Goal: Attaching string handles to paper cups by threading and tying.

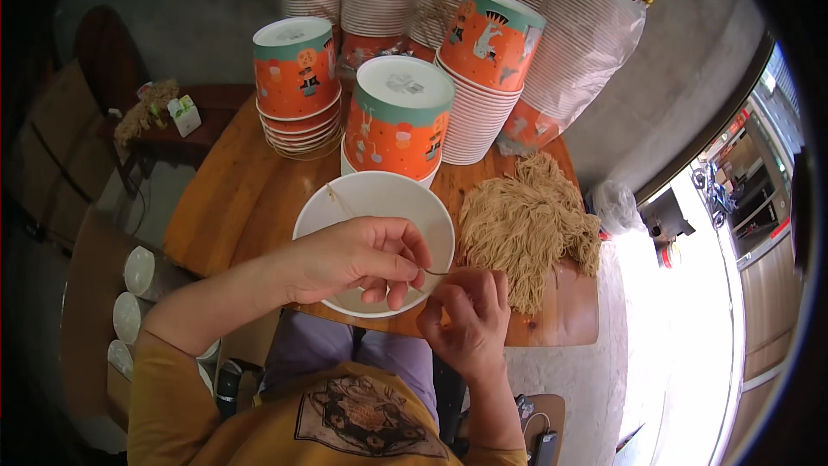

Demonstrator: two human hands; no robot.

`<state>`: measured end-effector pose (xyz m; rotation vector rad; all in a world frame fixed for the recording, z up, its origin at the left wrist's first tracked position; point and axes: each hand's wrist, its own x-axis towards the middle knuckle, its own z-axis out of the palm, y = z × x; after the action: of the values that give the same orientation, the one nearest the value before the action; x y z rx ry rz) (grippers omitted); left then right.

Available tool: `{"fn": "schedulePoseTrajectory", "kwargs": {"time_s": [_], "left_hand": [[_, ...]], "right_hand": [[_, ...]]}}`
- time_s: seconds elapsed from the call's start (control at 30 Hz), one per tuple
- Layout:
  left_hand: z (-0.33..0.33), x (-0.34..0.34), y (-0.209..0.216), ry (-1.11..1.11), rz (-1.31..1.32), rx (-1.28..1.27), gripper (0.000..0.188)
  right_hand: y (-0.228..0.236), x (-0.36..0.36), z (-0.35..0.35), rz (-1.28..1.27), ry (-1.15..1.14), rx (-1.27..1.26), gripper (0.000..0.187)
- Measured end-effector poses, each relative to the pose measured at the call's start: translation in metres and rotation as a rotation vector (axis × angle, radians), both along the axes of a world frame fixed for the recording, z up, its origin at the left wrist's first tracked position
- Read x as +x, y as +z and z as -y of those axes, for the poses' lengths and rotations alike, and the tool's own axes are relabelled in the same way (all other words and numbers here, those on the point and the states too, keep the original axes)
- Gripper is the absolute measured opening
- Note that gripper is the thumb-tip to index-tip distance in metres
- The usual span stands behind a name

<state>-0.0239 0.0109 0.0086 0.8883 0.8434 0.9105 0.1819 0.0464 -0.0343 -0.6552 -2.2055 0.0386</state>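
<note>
A white paper bucket point(392, 194) stands mouth up at the table's near edge, in front of my body. My left hand point(366, 259) reaches across its opening, thumb and fingers closed on a thin tan cord point(434, 273). That cord runs across the right side of the rim toward my right hand point(470, 315), whose fingers are curled in a pinch just outside the bucket. The fingertips there partly hide the cord's end. Another bit of thin cord point(339, 197) hangs over the far left of the rim.
Right of the bucket lies a heap of tan cords point(526, 229). Behind it stand upside-down orange and green buckets point(397, 134), a left stack point(296, 73) and a right stack point(487, 43). Plastic-wrapped stacks point(578, 43) lean at the wall. More white buckets point(138, 272) sit lower left.
</note>
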Motion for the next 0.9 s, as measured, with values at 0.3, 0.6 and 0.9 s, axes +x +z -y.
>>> {"fn": "schedulePoseTrajectory", "kwargs": {"time_s": [0.3, 0.6, 0.9], "left_hand": [[0.005, -0.002, -0.001, 0.009, -0.067, 0.092, 0.009], [0.006, -0.003, -0.001, 0.187, -0.306, 0.290, 0.016], [-0.006, 0.005, -0.001, 0.134, -0.297, 0.236, 0.007]], "right_hand": [[0.012, -0.002, -0.004, 0.124, 0.227, 0.128, 0.017], [0.004, -0.011, -0.012, -0.225, 0.286, -0.261, 0.019], [0.005, -0.003, -0.018, -0.493, 0.543, -0.925, 0.009]]}}
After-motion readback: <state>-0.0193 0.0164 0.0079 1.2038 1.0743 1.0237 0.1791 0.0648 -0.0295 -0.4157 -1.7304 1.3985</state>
